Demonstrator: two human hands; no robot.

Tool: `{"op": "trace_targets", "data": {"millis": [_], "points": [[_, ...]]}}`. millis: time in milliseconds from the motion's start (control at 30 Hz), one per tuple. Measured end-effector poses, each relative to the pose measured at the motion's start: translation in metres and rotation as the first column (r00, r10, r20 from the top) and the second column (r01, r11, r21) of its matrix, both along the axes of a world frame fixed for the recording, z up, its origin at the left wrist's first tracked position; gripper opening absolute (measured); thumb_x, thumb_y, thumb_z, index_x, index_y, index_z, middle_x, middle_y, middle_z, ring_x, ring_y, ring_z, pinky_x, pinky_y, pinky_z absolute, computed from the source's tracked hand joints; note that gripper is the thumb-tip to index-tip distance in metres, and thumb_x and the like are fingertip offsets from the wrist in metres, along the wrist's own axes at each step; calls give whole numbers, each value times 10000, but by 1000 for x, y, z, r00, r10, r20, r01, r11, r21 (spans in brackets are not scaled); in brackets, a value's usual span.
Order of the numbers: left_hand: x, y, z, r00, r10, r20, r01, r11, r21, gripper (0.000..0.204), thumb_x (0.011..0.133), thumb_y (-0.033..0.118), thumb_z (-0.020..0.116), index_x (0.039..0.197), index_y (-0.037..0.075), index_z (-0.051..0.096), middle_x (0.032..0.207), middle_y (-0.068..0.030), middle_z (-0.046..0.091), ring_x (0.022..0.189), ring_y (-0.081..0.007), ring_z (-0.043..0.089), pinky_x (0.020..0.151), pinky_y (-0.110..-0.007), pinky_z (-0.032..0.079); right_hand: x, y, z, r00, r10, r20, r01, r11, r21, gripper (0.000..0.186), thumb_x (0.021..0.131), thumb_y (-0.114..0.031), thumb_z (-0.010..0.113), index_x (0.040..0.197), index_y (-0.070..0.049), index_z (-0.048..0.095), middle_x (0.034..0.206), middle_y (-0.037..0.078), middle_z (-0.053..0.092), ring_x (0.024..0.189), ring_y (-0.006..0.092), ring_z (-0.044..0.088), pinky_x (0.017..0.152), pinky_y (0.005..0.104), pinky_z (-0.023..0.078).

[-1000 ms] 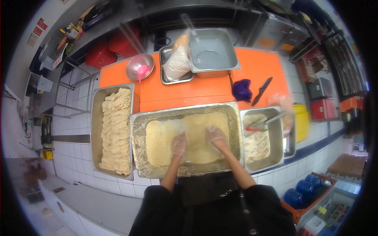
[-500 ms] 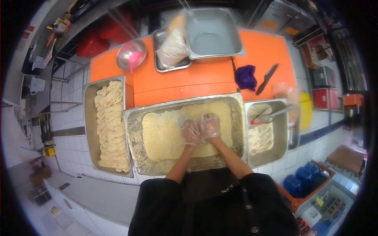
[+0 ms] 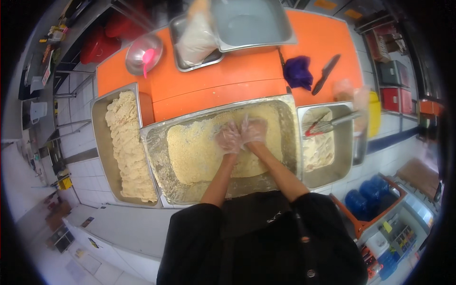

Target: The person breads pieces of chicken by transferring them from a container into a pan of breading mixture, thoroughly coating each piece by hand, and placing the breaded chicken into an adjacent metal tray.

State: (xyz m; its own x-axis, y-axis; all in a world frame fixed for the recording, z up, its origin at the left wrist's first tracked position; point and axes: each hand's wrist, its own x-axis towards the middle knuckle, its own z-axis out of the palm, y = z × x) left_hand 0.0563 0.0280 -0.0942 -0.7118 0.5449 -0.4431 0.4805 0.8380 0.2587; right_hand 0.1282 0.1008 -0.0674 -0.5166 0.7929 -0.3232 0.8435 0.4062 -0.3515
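Observation:
Both my hands are in clear plastic gloves, side by side over pale, crumbly breading [image 3: 192, 152] in a wide metal tray [image 3: 280, 183]. My left hand [image 3: 229, 138] lies on the breading, its fingers stretched forward. Right beside it, thumb sides close together, my right hand [image 3: 254, 129] is smeared by motion and its fingers do not show clearly. Anything under the palms is hidden. A deep pan [image 3: 102, 137] on the left holds a long row of breaded pieces [image 3: 129, 147]. On the right, a second pan [image 3: 339, 168] holds pale battered pieces [image 3: 319, 154] and metal tongs [image 3: 335, 122].
Across the orange tabletop [image 3: 209, 90] stand a metal bowl [image 3: 135, 59] with a pink scoop [image 3: 148, 57], a bag of white powder [image 3: 197, 42] in a small tray, and a large grey pan [image 3: 251, 23]. A purple cloth [image 3: 298, 72] lies beside a dark knife [image 3: 326, 74].
The whole scene sits slightly higher in the picture as the view shifted. My hands stay together over the breading; the right hand looks more blurred.

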Motion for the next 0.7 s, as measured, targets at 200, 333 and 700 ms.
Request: {"op": "trace_targets", "data": {"millis": [200,333,700], "points": [[-21,-27,-43,957,-215,-196,266,917,296,368,944,354,455,1018,33,621,921,-211,638,823,-356,618,689,-488,467,-11,3,-6,940,58,-337,-56,998,16,248,820,-296,573,795,-59,641,734,158,615,769,349,597,688,477,441],[1,-11,-9,983,63,-171,4,930,366,385,979,335,402,994,-3,586,869,-224,608,795,-409,576,732,-517,431,13,-10,-25,889,87,-450,3,981,194,148,788,-170,581,812,-26,608,754,174,584,750,352,553,661,467,411],[0,-23,11,836,-20,-548,325,824,465,335,956,327,443,1076,49,584,1091,-169,596,1001,-370,552,870,-521,421,28,-40,7,975,89,-204,-48,979,198,355,804,-320,549,979,-16,610,1027,236,594,974,411,558,869,575,367]]}}
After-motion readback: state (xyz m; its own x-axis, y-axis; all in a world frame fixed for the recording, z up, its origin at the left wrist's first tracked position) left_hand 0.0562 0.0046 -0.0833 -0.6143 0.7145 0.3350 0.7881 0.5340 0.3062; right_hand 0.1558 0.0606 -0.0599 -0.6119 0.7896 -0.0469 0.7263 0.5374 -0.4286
